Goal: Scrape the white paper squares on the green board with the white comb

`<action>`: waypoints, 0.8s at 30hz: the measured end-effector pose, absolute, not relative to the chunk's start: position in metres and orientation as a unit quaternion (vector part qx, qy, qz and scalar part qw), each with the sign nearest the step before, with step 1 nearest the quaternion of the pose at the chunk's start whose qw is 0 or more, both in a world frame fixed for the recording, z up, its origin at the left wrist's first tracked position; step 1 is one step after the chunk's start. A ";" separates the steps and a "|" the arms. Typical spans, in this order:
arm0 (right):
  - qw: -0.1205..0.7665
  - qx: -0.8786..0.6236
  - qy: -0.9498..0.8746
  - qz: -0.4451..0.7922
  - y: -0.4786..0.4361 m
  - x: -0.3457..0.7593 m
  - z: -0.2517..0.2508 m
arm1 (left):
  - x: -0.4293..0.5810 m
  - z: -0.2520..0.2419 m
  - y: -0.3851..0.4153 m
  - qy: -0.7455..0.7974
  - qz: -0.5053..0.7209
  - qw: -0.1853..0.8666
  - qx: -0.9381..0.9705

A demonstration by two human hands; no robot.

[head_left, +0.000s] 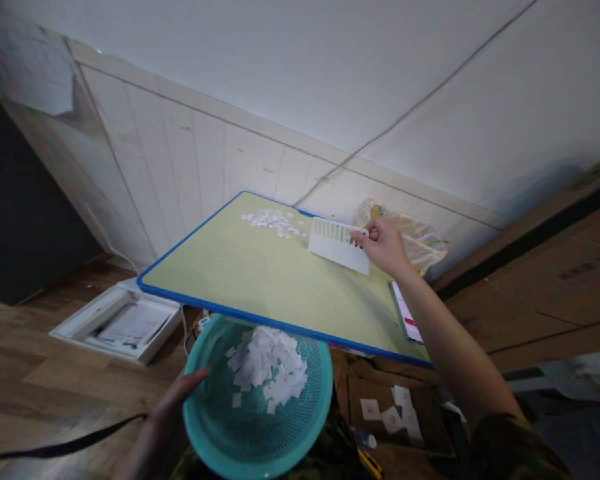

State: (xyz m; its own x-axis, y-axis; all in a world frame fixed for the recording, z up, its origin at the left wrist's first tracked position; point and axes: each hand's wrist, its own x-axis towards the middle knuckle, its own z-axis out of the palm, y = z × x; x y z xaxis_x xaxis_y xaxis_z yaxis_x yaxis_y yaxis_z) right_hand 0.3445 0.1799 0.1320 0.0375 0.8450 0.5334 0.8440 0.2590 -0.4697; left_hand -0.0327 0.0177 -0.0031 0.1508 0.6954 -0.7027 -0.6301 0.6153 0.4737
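My left hand (pixel 177 395) grips the left rim of a teal plastic basket (pixel 324 407), its thumb over the edge. Inside the basket lies a heap of small white paper pieces (pixel 270 363). The basket is held just below the near edge of a yellow-green tabletop (pixel 240 273) with a blue border. My right hand (pixel 384 247) pinches the right end of a white flat panel with a row of slots (pixel 337 255), tilted above the tabletop. Left of the panel, a scatter of white paper pieces (pixel 273 221) lies at the back of the table.
A phone (pixel 405 313) lies at the table's right edge, beneath my right forearm. Behind it is a crumpled patterned plastic bag (pixel 413 233) by the wall. A white open box (pixel 75 327) sits on the floor at left. A cardboard box (pixel 363 390) with white cards is below right.
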 end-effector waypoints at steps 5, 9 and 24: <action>0.399 -0.580 -0.704 0.091 0.178 0.330 0.138 | -0.032 -0.002 0.017 0.482 0.441 0.757 0.030; 0.426 -0.579 -0.685 0.118 0.175 0.332 0.145 | -0.033 -0.005 0.017 0.501 0.437 0.746 0.041; 0.433 -0.610 -0.662 0.052 0.171 0.355 0.118 | -0.032 -0.005 0.017 0.473 0.449 0.757 0.039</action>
